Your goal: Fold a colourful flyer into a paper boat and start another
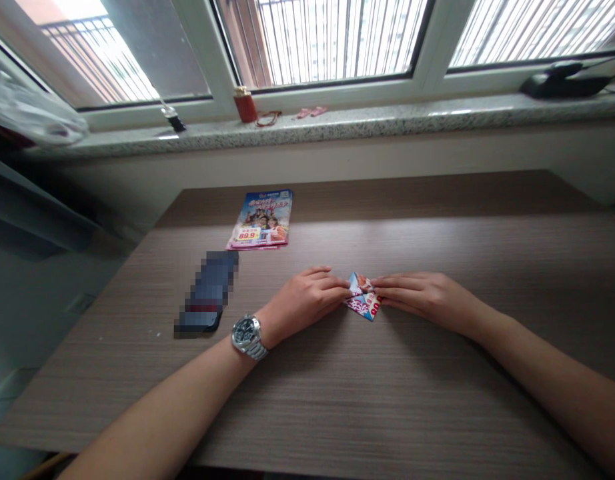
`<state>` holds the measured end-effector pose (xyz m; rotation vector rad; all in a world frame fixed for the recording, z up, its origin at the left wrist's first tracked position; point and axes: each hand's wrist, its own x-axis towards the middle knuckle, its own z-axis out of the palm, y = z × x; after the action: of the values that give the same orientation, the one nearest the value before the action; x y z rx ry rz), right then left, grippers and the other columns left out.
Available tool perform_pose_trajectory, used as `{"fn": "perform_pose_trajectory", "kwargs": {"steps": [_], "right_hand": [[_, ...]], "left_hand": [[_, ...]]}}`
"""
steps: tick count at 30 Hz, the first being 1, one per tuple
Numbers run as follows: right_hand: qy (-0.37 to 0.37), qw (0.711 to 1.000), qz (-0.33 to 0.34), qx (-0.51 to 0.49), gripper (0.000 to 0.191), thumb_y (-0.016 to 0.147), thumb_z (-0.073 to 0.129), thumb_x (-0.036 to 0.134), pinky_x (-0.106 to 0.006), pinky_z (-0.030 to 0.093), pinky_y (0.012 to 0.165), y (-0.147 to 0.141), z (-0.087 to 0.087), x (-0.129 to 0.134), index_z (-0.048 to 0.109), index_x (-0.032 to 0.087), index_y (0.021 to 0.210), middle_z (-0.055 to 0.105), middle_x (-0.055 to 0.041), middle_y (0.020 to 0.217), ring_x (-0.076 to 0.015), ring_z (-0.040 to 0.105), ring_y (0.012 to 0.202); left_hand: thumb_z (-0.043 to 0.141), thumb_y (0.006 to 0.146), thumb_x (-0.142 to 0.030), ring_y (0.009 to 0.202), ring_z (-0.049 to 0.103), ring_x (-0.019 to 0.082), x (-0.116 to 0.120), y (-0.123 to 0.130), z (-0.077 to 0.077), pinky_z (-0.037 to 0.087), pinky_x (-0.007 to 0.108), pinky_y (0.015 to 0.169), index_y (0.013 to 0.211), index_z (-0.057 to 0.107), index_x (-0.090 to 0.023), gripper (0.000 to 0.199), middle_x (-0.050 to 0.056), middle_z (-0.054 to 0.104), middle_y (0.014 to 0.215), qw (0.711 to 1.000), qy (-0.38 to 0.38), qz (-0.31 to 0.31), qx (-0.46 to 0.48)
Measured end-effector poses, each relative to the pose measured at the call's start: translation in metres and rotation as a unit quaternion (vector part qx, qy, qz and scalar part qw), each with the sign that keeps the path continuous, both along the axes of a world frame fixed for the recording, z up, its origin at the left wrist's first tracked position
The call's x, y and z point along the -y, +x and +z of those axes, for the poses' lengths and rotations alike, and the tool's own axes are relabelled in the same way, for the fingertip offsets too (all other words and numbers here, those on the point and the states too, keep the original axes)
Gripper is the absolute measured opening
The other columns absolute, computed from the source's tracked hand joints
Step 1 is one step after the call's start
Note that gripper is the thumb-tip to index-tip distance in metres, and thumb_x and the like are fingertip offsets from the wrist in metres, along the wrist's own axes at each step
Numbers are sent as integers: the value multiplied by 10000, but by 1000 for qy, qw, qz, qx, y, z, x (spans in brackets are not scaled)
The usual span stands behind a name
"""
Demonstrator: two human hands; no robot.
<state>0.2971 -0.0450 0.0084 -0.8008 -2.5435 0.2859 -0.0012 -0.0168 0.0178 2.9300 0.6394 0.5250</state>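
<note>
A small folded paper, printed in blue, white, red and yellow, lies near the middle of the table with one corner towards me. My left hand grips its left corner, the fingers close together and the thumb mostly hidden beneath them. From the other side, my right hand holds the right corner, fingers together and pointing left. Diagonal creases meet near the paper's centre. A silver metal watch is on my left wrist.
Printed flyers lie stacked at the table's back left. A dark, pixelated phone-like object is left of my left hand. On the stone windowsill stand a red bottle-like container and a black device with cables.
</note>
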Motion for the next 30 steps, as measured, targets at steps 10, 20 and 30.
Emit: {"fn": "perform_pose_trajectory", "kwargs": {"steps": [10, 20, 30], "right_hand": [[-15, 1000, -1, 8, 302, 1017, 525, 223, -371, 579, 1007, 1, 3, 1, 707, 275, 1253, 711, -47, 1307, -217, 703, 1146], [-18, 1000, -21, -4, 342, 1008, 533, 217, -352, 585, 974, -3, 2, 3, 678, 309, 1304, 727, -35, 1278, -216, 716, 1107], [-46, 990, -95, -93, 251, 1008, 520, 234, -337, 608, 891, -16, 5, 11, 710, 281, 1166, 774, -38, 1135, -211, 748, 990]], "left_hand": [[487, 1051, -324, 1058, 696, 173, 1, -1, 0, 467, 386, 1104, 1211, 675, -236, 262, 29, 739, 1169, 1000, 3, 0, 2], [494, 1023, -212, 1047, 702, 176, 2, 0, 2, 504, 366, 1056, 1170, 669, -204, 229, 32, 743, 1162, 999, -14, 6, 30], [533, 1008, -221, 922, 712, 156, 5, 3, 2, 564, 277, 839, 1101, 663, -202, 161, 46, 748, 1017, 989, -56, 74, 115]]}}
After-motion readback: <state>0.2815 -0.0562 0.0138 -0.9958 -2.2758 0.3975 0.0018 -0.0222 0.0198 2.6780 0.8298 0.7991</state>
